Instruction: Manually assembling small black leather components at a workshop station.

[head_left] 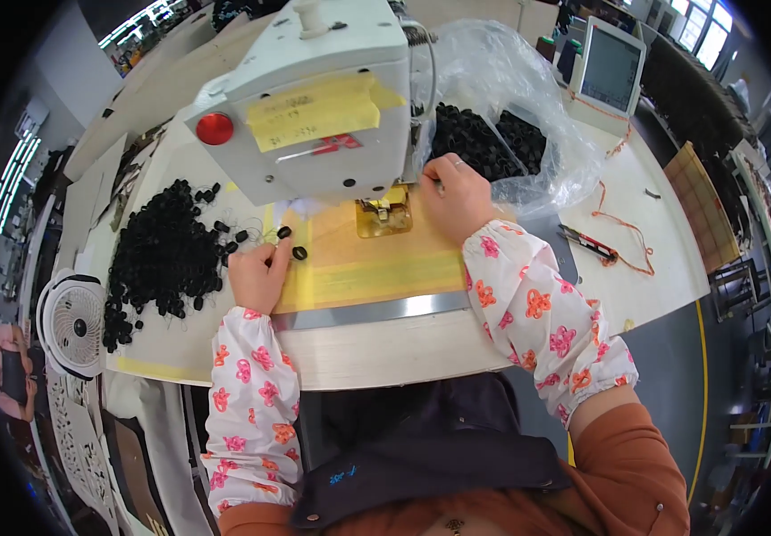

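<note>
My left hand (pixel 257 277) is on the table left of the sewing machine (pixel 314 107), its fingers curled at a small black fabric loop (pixel 284 232). A second black loop (pixel 299 253) lies by its fingertips, and pale threads trail nearby. To the left spreads a heap of black loops (pixel 166 250). Close to the right of the machine's needle area (pixel 385 214), my right hand (pixel 457 195) is closed in a pinch. What it grips, if anything, is too small to make out. Both forearms wear white flowered sleeve covers.
A clear plastic bag (pixel 555 170) of black pieces (pixel 479 143) stands behind my right hand. Further right are a cutter knife (pixel 589 243), an orange cord (pixel 622 223) and a control screen (pixel 611 67). A white fan (pixel 72 324) sits at the table's left edge.
</note>
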The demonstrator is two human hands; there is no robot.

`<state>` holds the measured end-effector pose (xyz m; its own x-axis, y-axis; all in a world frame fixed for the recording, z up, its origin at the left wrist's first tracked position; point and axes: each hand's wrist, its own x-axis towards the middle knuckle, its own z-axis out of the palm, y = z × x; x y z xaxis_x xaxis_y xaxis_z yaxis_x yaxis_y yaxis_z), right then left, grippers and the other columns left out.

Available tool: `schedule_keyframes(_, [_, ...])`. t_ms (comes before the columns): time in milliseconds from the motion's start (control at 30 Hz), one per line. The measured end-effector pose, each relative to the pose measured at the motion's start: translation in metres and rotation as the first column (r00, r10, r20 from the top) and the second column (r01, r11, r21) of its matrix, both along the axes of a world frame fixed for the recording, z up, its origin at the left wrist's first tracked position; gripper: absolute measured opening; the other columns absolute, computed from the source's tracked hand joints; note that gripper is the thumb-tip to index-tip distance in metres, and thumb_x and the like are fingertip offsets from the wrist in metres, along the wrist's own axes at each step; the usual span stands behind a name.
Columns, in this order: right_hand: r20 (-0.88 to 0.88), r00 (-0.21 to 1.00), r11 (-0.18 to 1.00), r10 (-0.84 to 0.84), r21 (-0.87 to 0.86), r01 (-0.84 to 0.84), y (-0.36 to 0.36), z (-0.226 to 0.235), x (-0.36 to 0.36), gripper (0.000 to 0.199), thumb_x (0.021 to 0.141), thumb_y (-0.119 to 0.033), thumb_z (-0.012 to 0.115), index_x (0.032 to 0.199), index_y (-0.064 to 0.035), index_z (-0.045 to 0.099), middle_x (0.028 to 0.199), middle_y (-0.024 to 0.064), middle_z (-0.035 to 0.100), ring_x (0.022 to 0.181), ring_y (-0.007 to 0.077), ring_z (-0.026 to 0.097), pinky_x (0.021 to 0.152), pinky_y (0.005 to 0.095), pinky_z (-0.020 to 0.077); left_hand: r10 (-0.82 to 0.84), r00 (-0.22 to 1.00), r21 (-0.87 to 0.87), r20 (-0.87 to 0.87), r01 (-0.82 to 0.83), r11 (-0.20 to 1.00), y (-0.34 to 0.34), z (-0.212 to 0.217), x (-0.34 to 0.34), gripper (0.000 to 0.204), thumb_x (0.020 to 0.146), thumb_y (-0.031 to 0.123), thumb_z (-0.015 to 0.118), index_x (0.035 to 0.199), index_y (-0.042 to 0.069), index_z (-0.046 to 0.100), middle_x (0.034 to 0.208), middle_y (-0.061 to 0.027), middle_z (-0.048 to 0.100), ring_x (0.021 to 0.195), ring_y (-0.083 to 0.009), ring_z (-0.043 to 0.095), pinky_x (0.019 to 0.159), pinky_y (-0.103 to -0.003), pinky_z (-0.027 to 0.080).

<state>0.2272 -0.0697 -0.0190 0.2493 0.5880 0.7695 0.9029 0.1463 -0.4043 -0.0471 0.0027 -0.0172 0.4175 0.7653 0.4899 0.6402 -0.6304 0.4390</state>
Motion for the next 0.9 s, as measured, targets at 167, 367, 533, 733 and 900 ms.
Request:
schedule_keyframes(167, [0.170, 0.982, 0.996, -0.077, -0.032, 0.084, 0.002, -0.008, 0.029, 0.010, 0.070, -0.011, 0.061, 0.074, -0.0052, 0.055, 0.075, 0.0072, 0.055, 0.071, 0.0264, 0.055, 0.060, 0.0361, 0.0442, -0.048, 0.989, -0.029, 0.138, 0.052, 0.998, -0.008, 0.003, 0.014, 0.015, 0.074, 0.016, 0.062, 0.069, 0.002, 0.061, 0.064, -0.0103, 0.058, 0.061, -0.0253, 0.055, 0.059, -0.033, 0.042])
schedule_keyframes(367, [0.250, 0.968, 0.981, -0.038, -0.176, 0.084, 0.002, -0.008, 0.024, 0.011, 0.068, -0.011, 0.059, 0.076, -0.0065, 0.054, 0.076, 0.0076, 0.053, 0.074, 0.0255, 0.053, 0.063, 0.0377, 0.0415, -0.319, 0.946, 0.269, -0.059, 0.323, 0.907, -0.027, -0.013, 0.080, 0.021, 0.073, 0.013, 0.057, 0.090, 0.002, 0.054, 0.088, -0.0123, 0.055, 0.084, -0.0299, 0.050, 0.072, -0.040, 0.039])
schedule_keyframes(533, [0.294, 0.956, 0.983, 0.027, -0.179, 0.028, 0.007, -0.009, 0.020, 0.019, 0.063, -0.004, 0.056, 0.082, -0.0067, 0.054, 0.079, 0.0081, 0.052, 0.075, 0.0258, 0.053, 0.063, 0.0377, 0.0421, -0.230, 0.972, 0.122, -0.053, 0.235, 0.964, -0.015, -0.018, 0.088, 0.017, 0.075, 0.016, 0.057, 0.084, 0.004, 0.050, 0.083, -0.0105, 0.056, 0.078, -0.0293, 0.052, 0.067, -0.040, 0.040])
schedule_keyframes(733, [0.205, 0.978, 0.987, 0.034, -0.161, 0.000, -0.003, -0.002, 0.015, 0.014, 0.062, 0.002, 0.052, 0.074, -0.0042, 0.053, 0.078, 0.0115, 0.050, 0.069, 0.0301, 0.053, 0.057, 0.0388, 0.0423, 0.025, 0.978, -0.145, -0.205, -0.056, 0.988, 0.003, -0.014, 0.062, 0.020, 0.076, 0.026, 0.057, 0.080, 0.006, 0.059, 0.083, -0.0124, 0.057, 0.079, -0.0293, 0.053, 0.070, -0.039, 0.040])
schedule_keyframes(900, [-0.022, 0.977, 0.976, 0.212, -0.046, -0.212, -0.010, 0.003, -0.002, 0.013, 0.064, 0.011, 0.046, 0.071, 0.0002, 0.048, 0.073, 0.0113, 0.047, 0.059, 0.0256, 0.050, 0.052, 0.0295, 0.0395, -0.012, 0.990, 0.100, -0.143, 0.027, 0.995, 0.014, -0.019, 0.038, 0.025, 0.076, 0.032, 0.054, 0.084, 0.011, 0.064, 0.104, -0.0117, 0.053, 0.103, -0.0262, 0.045, 0.084, -0.042, 0.031])
